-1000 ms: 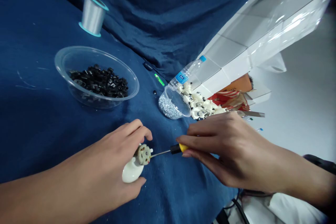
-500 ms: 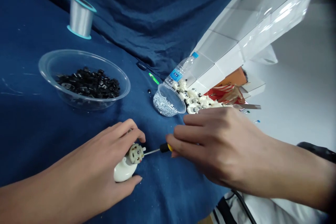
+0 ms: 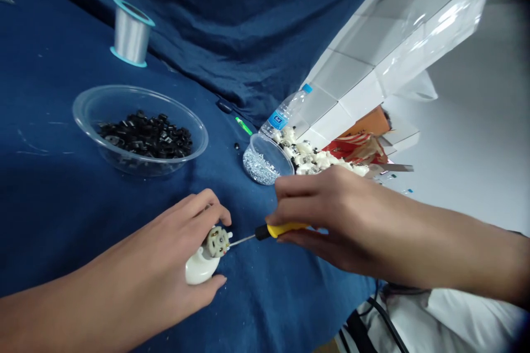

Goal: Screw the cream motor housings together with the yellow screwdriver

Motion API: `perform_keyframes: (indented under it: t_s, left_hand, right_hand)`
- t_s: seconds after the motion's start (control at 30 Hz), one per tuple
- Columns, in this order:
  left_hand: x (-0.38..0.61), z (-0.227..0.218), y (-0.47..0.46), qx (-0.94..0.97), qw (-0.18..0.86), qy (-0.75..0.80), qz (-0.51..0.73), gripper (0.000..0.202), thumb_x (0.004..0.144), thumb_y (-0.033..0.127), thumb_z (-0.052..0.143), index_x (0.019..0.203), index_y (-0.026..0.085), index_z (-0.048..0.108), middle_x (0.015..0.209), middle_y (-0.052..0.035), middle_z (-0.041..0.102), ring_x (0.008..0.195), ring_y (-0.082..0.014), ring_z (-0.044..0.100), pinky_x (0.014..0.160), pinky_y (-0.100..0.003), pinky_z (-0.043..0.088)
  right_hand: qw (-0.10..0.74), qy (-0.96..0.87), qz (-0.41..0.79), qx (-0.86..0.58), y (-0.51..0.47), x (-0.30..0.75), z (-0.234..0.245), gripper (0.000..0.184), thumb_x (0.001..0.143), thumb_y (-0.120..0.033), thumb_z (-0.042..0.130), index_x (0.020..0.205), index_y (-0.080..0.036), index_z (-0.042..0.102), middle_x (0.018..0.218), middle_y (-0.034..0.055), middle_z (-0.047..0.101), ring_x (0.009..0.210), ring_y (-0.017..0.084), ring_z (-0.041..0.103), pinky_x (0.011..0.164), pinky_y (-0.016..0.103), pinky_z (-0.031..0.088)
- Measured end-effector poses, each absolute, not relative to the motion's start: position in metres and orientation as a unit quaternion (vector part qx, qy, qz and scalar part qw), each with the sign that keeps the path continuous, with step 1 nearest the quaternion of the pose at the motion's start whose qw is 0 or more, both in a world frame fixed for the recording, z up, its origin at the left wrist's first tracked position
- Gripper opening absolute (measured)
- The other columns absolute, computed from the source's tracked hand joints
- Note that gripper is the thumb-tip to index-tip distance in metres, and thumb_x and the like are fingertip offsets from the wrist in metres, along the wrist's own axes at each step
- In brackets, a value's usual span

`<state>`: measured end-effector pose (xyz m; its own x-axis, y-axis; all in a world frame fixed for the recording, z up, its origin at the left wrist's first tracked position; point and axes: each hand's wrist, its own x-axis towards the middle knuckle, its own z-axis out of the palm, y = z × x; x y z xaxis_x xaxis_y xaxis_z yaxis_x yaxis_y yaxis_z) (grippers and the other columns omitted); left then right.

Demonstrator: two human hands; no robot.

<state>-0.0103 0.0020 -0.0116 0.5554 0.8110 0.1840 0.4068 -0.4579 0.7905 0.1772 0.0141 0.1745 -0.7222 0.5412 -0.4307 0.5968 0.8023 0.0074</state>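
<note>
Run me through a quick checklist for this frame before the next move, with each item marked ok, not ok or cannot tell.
1. Left hand holds the white plastic casing with the small motor: ok.
2. Right hand grips the yellow-handled screwdriver: ok.
3. Screwdriver tip seated in a screw on the motor: cannot tell; it is at the motor's edge, too small to see.
4. Black parts inside the clear bowl: ok.
5. No loose pieces on the blue cloth: not ok; a dark bead lies there.
</note>
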Motion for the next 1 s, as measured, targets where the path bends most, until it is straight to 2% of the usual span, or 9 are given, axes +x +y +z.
perform_keyframes:
  t_s: [0.13,0.3,0.4,0.43,0.5,0.57,0.7,0.9,1.0]
  left_hand:
    - [-0.009,-0.010,0.002,0.799,0.361,0.388,0.285,0.032,0.075,0.025,0.064,0.105,0.028,0.052,0.116,0.0013,0.054,0.104,-0.0216,0.061,0.094,-0.040,0.053]
    - [-0.009,-0.007,0.002,0.795,0.359,0.389,0.297,0.034,0.073,0.023,0.063,0.105,0.027,0.052,0.115,-0.0007,0.055,0.103,-0.0225,0.061,0.092,-0.040,0.053]
    - [-0.010,-0.006,0.003,0.805,0.359,0.375,0.287,0.036,0.074,0.023,0.063,0.109,0.026,0.052,0.117,-0.0019,0.054,0.105,-0.0230,0.061,0.093,-0.040,0.053]
    - [-0.010,-0.006,0.003,0.806,0.360,0.375,0.284,0.037,0.074,0.023,0.062,0.110,0.026,0.052,0.118,-0.0020,0.054,0.105,-0.0229,0.061,0.092,-0.039,0.052]
    - [-0.010,-0.007,0.003,0.803,0.357,0.382,0.286,0.037,0.073,0.022,0.062,0.109,0.026,0.052,0.118,-0.0012,0.054,0.105,-0.0222,0.061,0.092,-0.039,0.052]
    - [-0.009,-0.009,0.003,0.800,0.352,0.388,0.293,0.037,0.073,0.022,0.063,0.107,0.027,0.051,0.118,0.0005,0.053,0.104,-0.0214,0.061,0.092,-0.038,0.052]
    - [-0.007,-0.013,0.002,0.796,0.349,0.394,0.298,0.036,0.073,0.023,0.065,0.105,0.029,0.050,0.114,0.0032,0.054,0.100,-0.0191,0.062,0.091,-0.035,0.052]
    - [-0.009,-0.013,-0.002,0.786,0.351,0.399,0.317,0.041,0.072,0.021,0.068,0.109,0.029,0.051,0.114,0.0049,0.053,0.097,-0.0160,0.061,0.084,-0.031,0.049]
    - [-0.009,-0.011,-0.003,0.786,0.359,0.385,0.325,0.043,0.072,0.018,0.067,0.110,0.029,0.051,0.113,0.0054,0.052,0.098,-0.0154,0.060,0.085,-0.030,0.048]
  right_hand:
    - [0.210,0.953,0.018,0.215,0.007,0.182,0.167,0.025,0.097,-0.007,0.044,0.086,-0.011,0.066,0.077,0.0045,0.052,0.063,0.015,0.040,0.056,0.034,0.023]
    - [0.183,0.885,-0.113,0.413,0.014,0.179,0.160,0.028,0.096,-0.015,0.058,0.068,-0.016,0.064,0.060,-0.0019,0.051,0.055,0.011,0.042,0.057,0.028,0.030]
    - [0.185,0.852,-0.151,0.466,0.018,0.181,0.164,0.009,0.086,-0.024,0.076,0.088,-0.019,0.070,0.077,-0.0012,0.064,0.070,0.013,0.054,0.064,0.025,0.038]
    - [0.182,0.858,-0.152,0.457,0.018,0.182,0.166,0.017,0.083,-0.022,0.079,0.095,-0.019,0.069,0.087,-0.0001,0.066,0.076,0.013,0.057,0.066,0.024,0.040]
    - [0.185,0.893,-0.126,0.391,0.015,0.185,0.169,0.019,0.083,-0.010,0.074,0.099,-0.017,0.066,0.095,0.0019,0.064,0.078,0.013,0.056,0.065,0.025,0.039]
    - [0.198,0.939,-0.037,0.278,0.012,0.187,0.169,0.013,0.090,-0.004,0.058,0.090,-0.014,0.066,0.086,0.0035,0.061,0.070,0.014,0.051,0.059,0.029,0.032]
    - [0.177,0.967,0.150,0.109,0.009,0.185,0.164,0.034,0.101,-0.008,0.041,0.081,-0.012,0.069,0.074,0.0063,0.060,0.067,0.018,0.048,0.057,0.035,0.024]
    - [0.227,0.907,0.006,0.355,0.024,0.167,0.162,0.026,0.093,-0.021,0.060,0.068,-0.017,0.067,0.061,0.0011,0.059,0.058,0.014,0.050,0.057,0.030,0.030]
    - [0.216,0.880,-0.062,0.418,0.030,0.168,0.165,0.010,0.088,-0.031,0.074,0.085,-0.022,0.074,0.077,-0.0009,0.069,0.072,0.014,0.058,0.066,0.026,0.040]
